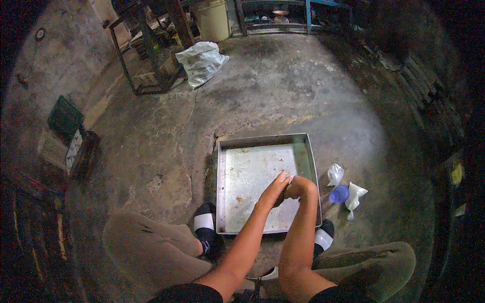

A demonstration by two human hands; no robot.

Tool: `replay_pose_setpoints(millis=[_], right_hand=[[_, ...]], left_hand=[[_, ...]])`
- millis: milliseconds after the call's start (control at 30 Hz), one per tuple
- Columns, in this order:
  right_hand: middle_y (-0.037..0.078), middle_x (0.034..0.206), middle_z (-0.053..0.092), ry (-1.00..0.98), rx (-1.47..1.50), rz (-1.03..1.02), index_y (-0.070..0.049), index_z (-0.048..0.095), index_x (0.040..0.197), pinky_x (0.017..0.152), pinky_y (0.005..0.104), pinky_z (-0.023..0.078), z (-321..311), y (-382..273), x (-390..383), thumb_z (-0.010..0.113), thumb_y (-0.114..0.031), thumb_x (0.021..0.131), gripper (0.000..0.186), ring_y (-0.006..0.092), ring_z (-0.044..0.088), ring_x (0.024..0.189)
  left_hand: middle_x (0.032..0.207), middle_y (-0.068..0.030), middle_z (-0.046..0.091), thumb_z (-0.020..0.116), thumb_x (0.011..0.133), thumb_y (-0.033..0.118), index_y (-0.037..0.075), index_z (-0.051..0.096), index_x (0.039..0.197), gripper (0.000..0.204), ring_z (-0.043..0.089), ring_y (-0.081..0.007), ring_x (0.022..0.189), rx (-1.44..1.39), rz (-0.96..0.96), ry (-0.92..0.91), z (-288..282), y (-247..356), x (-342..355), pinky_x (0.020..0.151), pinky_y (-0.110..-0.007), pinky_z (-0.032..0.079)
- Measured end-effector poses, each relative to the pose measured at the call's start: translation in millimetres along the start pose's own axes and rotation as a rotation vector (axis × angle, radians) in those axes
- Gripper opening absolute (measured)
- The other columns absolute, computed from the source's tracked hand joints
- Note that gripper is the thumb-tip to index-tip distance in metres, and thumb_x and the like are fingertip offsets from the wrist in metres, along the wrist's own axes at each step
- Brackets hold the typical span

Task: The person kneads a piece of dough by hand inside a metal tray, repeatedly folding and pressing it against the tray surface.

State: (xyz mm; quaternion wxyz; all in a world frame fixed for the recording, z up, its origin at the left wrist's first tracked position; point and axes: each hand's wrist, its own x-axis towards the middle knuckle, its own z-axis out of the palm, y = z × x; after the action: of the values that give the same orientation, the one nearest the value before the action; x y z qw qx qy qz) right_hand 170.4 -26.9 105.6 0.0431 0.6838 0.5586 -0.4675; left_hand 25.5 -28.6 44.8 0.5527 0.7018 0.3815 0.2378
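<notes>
A square metal tray (247, 166) with raised walls lies on the floor between my feet; small brown spots mark its bottom. Over its right half my left hand (278, 189) and my right hand (302, 188) are pressed together. The right one bends sharply at the wrist, its fingers curled in against the left. A whitish bit shows at the fingertips, but what lies between the palms is hidden. Just right of the tray are a crumpled clear plastic bag (335, 174), a blue-purple cup (339, 194) and a knotted plastic bag of white stuff (355, 197).
My shoes (204, 222) flank the tray's near corners. Farther off on the concrete floor stand a white sack (202, 63), a dark metal frame (139, 60) and a pale bucket (212, 20). A green object (65, 117) leans at the left, and a blue-framed rack (308, 15) stands at the back.
</notes>
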Motion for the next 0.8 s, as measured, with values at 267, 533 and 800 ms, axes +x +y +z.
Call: replay_pose_setpoints(millis=[267, 533, 800], right_hand=[[0.023, 0.105, 0.067, 0.112, 0.120, -0.169, -0.003, 0.068, 0.102, 0.080, 0.0445, 0.052, 9, -45, -13, 0.062, -0.013, 0.077, 0.028, 0.0352, 0.068, 0.092], [0.027, 0.077, 0.067, 0.327, 0.232, -0.077, 0.005, 0.070, 0.082, 0.068, 0.0443, 0.053, 47, -47, 44, 0.049, -0.045, 0.088, 0.054, 0.0367, 0.068, 0.070], [0.031, 0.077, 0.062, 0.710, 0.349, -0.021, 0.003, 0.068, 0.075, 0.074, 0.0487, 0.050, 74, -45, 49, 0.049, -0.047, 0.091, 0.056, 0.0448, 0.064, 0.077]], left_hand=[[0.141, -0.0158, 0.043, 0.051, 0.088, -0.007, 0.007, 0.042, 0.140, 0.055, 0.042, -0.0302, 0.131, 0.413, 0.367, 0.142, -33, -23, 1, 0.111, -0.034, 0.033], [0.107, -0.0183, 0.065, 0.058, 0.088, 0.016, 0.008, 0.059, 0.108, 0.021, 0.064, -0.0327, 0.098, 0.338, 0.016, 0.195, -56, -9, -17, 0.084, -0.041, 0.051], [0.086, -0.0195, 0.069, 0.064, 0.081, 0.028, 0.008, 0.064, 0.090, 0.021, 0.068, -0.0379, 0.083, 0.710, -0.350, 0.231, -50, 12, -23, 0.074, -0.047, 0.055]])
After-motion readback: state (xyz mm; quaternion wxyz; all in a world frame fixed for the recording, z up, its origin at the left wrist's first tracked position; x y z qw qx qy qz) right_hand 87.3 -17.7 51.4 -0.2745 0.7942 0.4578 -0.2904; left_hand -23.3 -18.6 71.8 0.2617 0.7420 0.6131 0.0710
